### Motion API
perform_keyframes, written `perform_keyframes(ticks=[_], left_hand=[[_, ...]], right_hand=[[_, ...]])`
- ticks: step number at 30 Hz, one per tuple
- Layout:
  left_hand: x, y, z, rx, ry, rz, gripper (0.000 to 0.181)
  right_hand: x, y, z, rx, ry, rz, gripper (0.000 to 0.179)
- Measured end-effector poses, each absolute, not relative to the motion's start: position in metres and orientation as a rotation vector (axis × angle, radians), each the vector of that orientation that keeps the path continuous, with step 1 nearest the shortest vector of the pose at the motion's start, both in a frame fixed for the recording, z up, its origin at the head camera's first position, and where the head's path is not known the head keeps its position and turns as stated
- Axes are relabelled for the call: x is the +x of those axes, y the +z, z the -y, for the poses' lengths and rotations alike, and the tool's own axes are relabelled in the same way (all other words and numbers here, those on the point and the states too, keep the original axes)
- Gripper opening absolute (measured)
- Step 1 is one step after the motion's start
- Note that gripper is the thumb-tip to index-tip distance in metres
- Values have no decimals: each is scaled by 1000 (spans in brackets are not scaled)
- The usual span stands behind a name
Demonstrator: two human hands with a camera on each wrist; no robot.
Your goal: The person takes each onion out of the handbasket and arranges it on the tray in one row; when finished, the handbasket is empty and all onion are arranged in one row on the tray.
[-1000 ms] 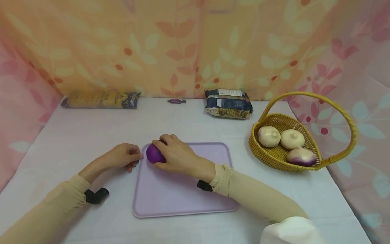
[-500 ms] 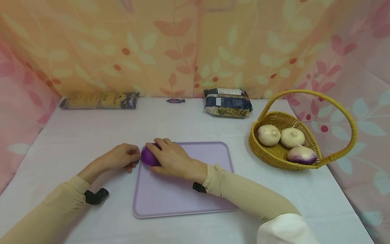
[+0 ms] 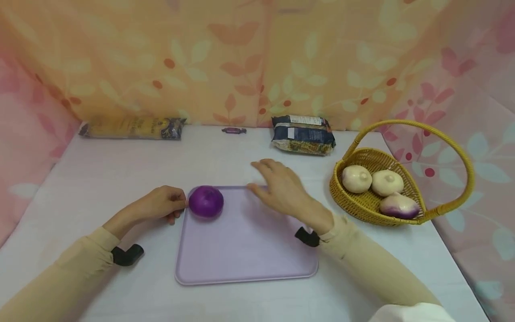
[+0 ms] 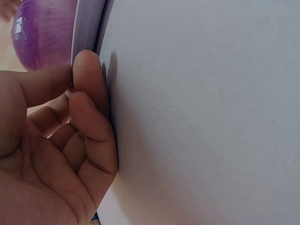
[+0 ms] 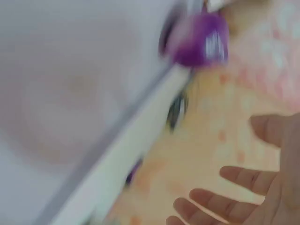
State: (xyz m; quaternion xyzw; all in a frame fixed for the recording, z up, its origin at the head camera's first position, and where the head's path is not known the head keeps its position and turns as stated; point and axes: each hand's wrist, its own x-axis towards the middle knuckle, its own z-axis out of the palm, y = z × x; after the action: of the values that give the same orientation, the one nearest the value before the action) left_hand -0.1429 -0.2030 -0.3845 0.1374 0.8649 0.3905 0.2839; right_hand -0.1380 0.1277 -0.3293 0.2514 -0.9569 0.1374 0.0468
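Observation:
A glossy purple turnip [image 3: 206,202] sits on the far left corner of the lilac tray [image 3: 245,250], and its side fades paler low down in the left wrist view. At the tray's left rim, my left hand [image 3: 162,205] pinches the edge between thumb and forefinger [image 4: 86,70]. My right hand [image 3: 281,188] hovers over the tray's far right part, fingers spread and nothing held. In the right wrist view the turnip [image 5: 199,40] is blurred, well apart from that hand's fingers [image 5: 251,180].
On the right stands a wicker basket [image 3: 354,210] with a tall handle, holding three white and purple turnips [image 3: 386,182]. Along the back lie a long yellow packet [image 3: 130,129], a small wrapped candy [image 3: 234,130] and a dark blue packet [image 3: 303,135]. Patterned cloth walls border the table.
My right hand slid the turnip left into the tray's corner, let go of it, then moved away to the right. The left hand stays at the tray's rim.

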Motion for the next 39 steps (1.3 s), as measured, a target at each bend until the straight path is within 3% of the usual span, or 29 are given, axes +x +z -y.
perform_keyframes(ticks=[7, 11, 14, 24, 31, 39], left_hand=[[-150, -377, 207, 381, 978, -2333, 23], [-150, -376, 208, 380, 984, -2328, 22], [-147, -378, 209, 369, 992, -2321, 22], [-142, -388, 206, 351, 1020, -2319, 23], [-144, -387, 200, 373, 1012, -2325, 22], [-145, -385, 202, 363, 1024, -2318, 22]], right_hand=[[-139, -310, -247, 177, 419, 2883, 43], [-143, -308, -291, 4, 322, 3092, 50], [-150, -311, -308, 24, 264, 3329, 59], [-159, -318, -316, 47, 139, 3516, 68], [-139, -302, -318, -112, 283, 3264, 68], [-120, -272, -264, 119, 441, 3041, 80]])
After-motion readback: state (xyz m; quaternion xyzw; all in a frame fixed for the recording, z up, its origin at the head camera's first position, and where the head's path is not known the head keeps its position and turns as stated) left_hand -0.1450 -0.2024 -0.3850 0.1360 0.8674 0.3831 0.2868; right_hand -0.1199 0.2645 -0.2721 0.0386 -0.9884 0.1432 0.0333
